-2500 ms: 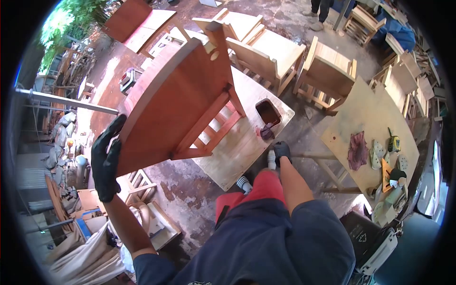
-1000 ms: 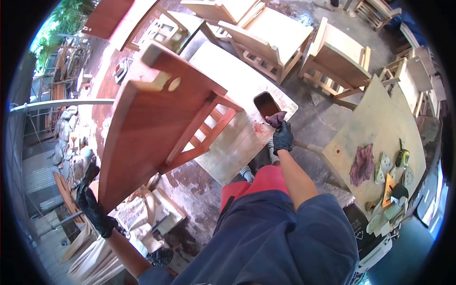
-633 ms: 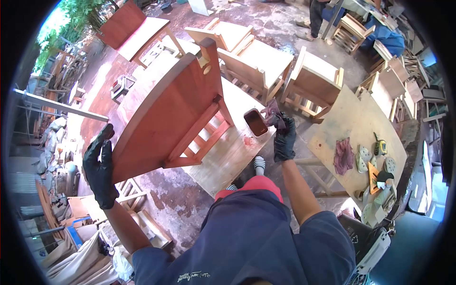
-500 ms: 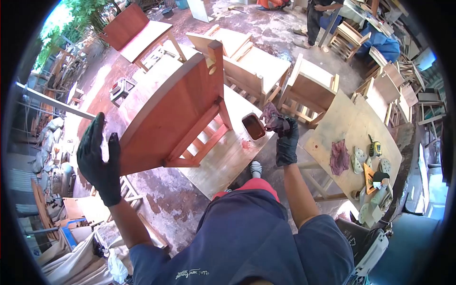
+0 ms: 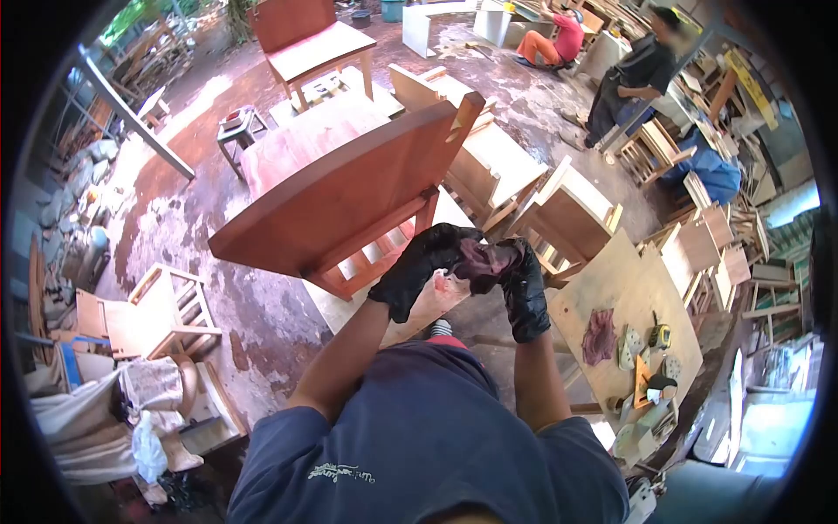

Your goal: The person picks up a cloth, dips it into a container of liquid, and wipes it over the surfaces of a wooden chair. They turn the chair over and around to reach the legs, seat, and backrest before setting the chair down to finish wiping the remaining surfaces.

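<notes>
Both hands wear black gloves and meet at a crumpled, stained purplish cloth (image 5: pixel 485 265) in front of the body. My left hand (image 5: pixel 423 266) is closed on the cloth's left side. On its right side, my right hand (image 5: pixel 524 293) grips it too. Just beyond the hands stands a reddish-brown stained chair (image 5: pixel 349 188), tilted, its broad curved back towards me and its slatted part below. It rests on a pale board (image 5: pixel 336 313) with a red smear near the hands. The dark container is hidden behind the hands.
At right, a plywood table (image 5: pixel 567 306) bears a second cloth (image 5: pixel 599 336), a tape measure (image 5: pixel 660 332) and sanding pads. Unfinished chairs (image 5: pixel 567 210) stand ahead. Another stained chair (image 5: pixel 319 52) is at the back left. Two people (image 5: pixel 624 79) are in the background.
My left hand has left the chair back's left edge and come across to the cloth. My right hand has stayed on the cloth. The view has shifted, showing more background.
</notes>
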`<control>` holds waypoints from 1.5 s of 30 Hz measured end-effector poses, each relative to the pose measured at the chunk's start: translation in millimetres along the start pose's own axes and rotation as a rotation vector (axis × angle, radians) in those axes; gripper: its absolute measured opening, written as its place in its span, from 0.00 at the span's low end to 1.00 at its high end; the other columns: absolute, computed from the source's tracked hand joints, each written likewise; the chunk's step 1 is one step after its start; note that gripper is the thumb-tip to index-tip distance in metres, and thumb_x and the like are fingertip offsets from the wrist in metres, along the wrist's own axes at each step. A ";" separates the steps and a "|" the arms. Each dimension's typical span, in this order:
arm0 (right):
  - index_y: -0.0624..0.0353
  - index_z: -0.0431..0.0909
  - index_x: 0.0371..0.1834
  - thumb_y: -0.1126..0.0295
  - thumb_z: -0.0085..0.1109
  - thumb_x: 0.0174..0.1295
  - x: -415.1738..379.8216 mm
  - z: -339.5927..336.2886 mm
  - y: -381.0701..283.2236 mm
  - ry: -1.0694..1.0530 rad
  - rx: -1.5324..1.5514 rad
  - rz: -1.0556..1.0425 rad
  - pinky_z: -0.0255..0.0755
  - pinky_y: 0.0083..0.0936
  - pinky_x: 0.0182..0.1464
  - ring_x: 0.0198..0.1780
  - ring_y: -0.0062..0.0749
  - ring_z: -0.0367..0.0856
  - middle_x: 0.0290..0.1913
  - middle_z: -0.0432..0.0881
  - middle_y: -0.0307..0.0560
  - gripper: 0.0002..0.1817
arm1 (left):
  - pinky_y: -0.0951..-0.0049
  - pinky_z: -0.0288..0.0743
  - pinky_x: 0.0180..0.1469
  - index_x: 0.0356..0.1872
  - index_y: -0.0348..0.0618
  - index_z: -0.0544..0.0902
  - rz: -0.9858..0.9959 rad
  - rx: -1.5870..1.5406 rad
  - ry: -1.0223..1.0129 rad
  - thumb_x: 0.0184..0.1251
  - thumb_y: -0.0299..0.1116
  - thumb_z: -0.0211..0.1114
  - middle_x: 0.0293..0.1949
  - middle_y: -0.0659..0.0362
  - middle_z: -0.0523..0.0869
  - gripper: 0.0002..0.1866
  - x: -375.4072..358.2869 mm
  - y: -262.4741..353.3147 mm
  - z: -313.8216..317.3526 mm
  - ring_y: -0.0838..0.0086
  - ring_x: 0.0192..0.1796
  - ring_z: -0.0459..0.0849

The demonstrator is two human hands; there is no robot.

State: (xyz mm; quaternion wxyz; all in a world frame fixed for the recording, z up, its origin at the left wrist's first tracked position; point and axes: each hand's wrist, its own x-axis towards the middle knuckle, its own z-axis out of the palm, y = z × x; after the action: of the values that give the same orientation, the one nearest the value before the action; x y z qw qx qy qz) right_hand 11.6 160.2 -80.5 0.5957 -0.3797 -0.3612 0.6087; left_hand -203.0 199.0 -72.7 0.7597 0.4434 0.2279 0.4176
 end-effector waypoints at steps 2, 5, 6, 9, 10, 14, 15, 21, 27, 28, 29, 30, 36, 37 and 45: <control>0.60 0.77 0.58 0.74 0.64 0.64 -4.7 6.7 -4.5 -0.058 -0.065 -0.059 0.82 0.31 0.50 0.52 0.32 0.84 0.53 0.83 0.44 0.19 | 0.75 0.72 0.65 0.64 0.39 0.77 -0.016 -0.003 0.005 0.78 0.32 0.51 0.59 0.58 0.83 0.18 -1.0 -1.2 -11.3 0.75 0.60 0.80; 0.60 0.76 0.59 0.74 0.63 0.65 -15.2 26.5 -28.9 -0.078 0.129 0.090 0.82 0.33 0.51 0.55 0.33 0.82 0.54 0.83 0.45 0.19 | 0.77 0.74 0.59 0.63 0.38 0.76 -0.012 -0.089 0.207 0.80 0.31 0.51 0.58 0.60 0.82 0.17 -11.2 2.5 -0.3 0.78 0.56 0.81; 0.61 0.76 0.60 0.74 0.62 0.65 -16.9 30.5 -31.9 -0.128 0.150 0.082 0.81 0.33 0.52 0.55 0.34 0.82 0.55 0.83 0.46 0.20 | 0.77 0.74 0.57 0.62 0.39 0.77 0.065 -0.071 0.298 0.80 0.32 0.52 0.56 0.62 0.82 0.16 -9.3 -13.5 -5.2 0.79 0.54 0.80; 0.63 0.75 0.61 0.75 0.60 0.66 -19.0 25.3 -22.2 -0.188 0.137 0.075 0.79 0.31 0.56 0.57 0.36 0.82 0.57 0.82 0.48 0.20 | 0.77 0.75 0.54 0.55 0.42 0.78 0.152 0.125 0.350 0.79 0.33 0.56 0.51 0.65 0.80 0.11 -17.2 -3.0 5.9 0.81 0.50 0.79; 0.64 0.76 0.60 0.76 0.61 0.65 -15.4 7.9 -2.2 -0.151 0.079 0.085 0.78 0.30 0.58 0.57 0.35 0.81 0.58 0.82 0.48 0.19 | 0.77 0.75 0.53 0.53 0.43 0.79 0.156 0.212 0.329 0.78 0.34 0.58 0.49 0.66 0.79 0.09 -20.4 5.2 12.5 0.81 0.49 0.78; 0.66 0.80 0.54 0.77 0.61 0.64 -16.1 -3.5 10.9 -0.069 -0.097 0.039 0.75 0.30 0.61 0.58 0.37 0.82 0.56 0.83 0.53 0.16 | 0.78 0.75 0.51 0.47 0.47 0.78 0.166 0.075 0.364 0.78 0.36 0.59 0.44 0.67 0.78 0.06 -11.3 -16.4 -0.7 0.82 0.46 0.78; 0.67 0.81 0.52 0.79 0.62 0.62 -16.7 -1.4 7.6 -0.104 -0.041 0.001 0.75 0.30 0.62 0.58 0.38 0.82 0.57 0.83 0.53 0.15 | 0.77 0.75 0.51 0.47 0.48 0.79 0.141 -0.027 0.378 0.78 0.37 0.59 0.44 0.67 0.79 0.06 -9.2 -22.3 -6.0 0.82 0.46 0.78; 0.66 0.86 0.42 0.82 0.66 0.55 -13.3 3.0 -11.1 -0.242 -0.435 -0.141 0.73 0.30 0.60 0.58 0.40 0.82 0.58 0.82 0.53 0.11 | 0.74 0.77 0.53 0.51 0.50 0.80 -0.132 -0.362 0.412 0.78 0.43 0.57 0.45 0.67 0.83 0.12 -18.0 -33.6 1.5 0.81 0.48 0.82; 0.62 0.83 0.45 0.85 0.66 0.52 -14.2 17.9 -8.5 -0.127 -0.733 -0.218 0.76 0.25 0.54 0.51 0.31 0.82 0.50 0.82 0.43 0.16 | 0.72 0.81 0.53 0.49 0.43 0.79 0.166 0.133 0.415 0.80 0.38 0.52 0.45 0.60 0.83 0.12 -1.7 -99.1 -18.5 0.72 0.48 0.84; 0.61 0.82 0.47 0.87 0.66 0.52 -11.8 12.5 4.4 -0.055 -0.600 -0.193 0.77 0.25 0.52 0.50 0.29 0.81 0.49 0.81 0.43 0.18 | 0.71 0.80 0.56 0.49 0.42 0.79 0.217 0.164 0.415 0.77 0.39 0.56 0.45 0.59 0.84 0.13 -1.3 -105.3 -22.0 0.71 0.50 0.84; 0.61 0.80 0.49 0.88 0.65 0.52 -10.6 10.6 12.5 0.016 -0.466 -0.164 0.78 0.24 0.50 0.48 0.27 0.81 0.48 0.81 0.42 0.20 | 0.69 0.78 0.58 0.50 0.41 0.79 0.267 0.195 0.415 0.74 0.41 0.59 0.46 0.59 0.84 0.14 -1.0 -110.6 -24.7 0.70 0.52 0.83; 0.61 0.79 0.50 0.89 0.64 0.53 -11.3 15.2 11.2 0.035 -0.391 -0.161 0.79 0.24 0.50 0.48 0.26 0.81 0.47 0.81 0.42 0.21 | 0.67 0.75 0.63 0.51 0.41 0.80 0.198 0.028 0.433 0.67 0.44 0.67 0.48 0.58 0.85 0.20 -11.6 -77.9 -3.6 0.70 0.55 0.82; 0.58 0.76 0.58 0.89 0.62 0.53 -9.6 38.8 -7.6 0.047 -0.217 -0.200 0.79 0.23 0.53 0.47 0.25 0.81 0.50 0.81 0.40 0.27 | 0.64 0.73 0.64 0.49 0.44 0.82 0.161 0.051 0.333 0.51 0.47 0.80 0.50 0.56 0.86 0.27 -25.7 -16.4 25.7 0.63 0.58 0.82; 0.59 0.76 0.59 0.89 0.63 0.54 -8.6 29.1 -6.6 -0.010 -0.205 -0.148 0.79 0.23 0.52 0.48 0.26 0.81 0.50 0.81 0.41 0.27 | 0.64 0.74 0.63 0.50 0.42 0.81 0.241 0.329 0.288 0.56 0.44 0.75 0.51 0.54 0.85 0.24 -26.8 -8.9 29.7 0.62 0.57 0.82; 0.61 0.82 0.48 0.87 0.65 0.54 -8.3 31.2 14.9 0.095 -0.312 -0.215 0.78 0.23 0.51 0.48 0.26 0.83 0.53 0.83 0.44 0.18 | 0.67 0.77 0.60 0.51 0.37 0.79 0.243 0.301 0.230 0.67 0.40 0.64 0.52 0.53 0.84 0.19 -34.7 20.6 52.0 0.65 0.56 0.84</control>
State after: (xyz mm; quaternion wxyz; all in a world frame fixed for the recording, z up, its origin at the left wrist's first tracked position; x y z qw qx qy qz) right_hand -23.0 151.9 -79.4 0.6075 -0.4549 -0.4612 0.4597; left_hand -193.6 150.2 -29.6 0.5982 0.5254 0.3177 0.5151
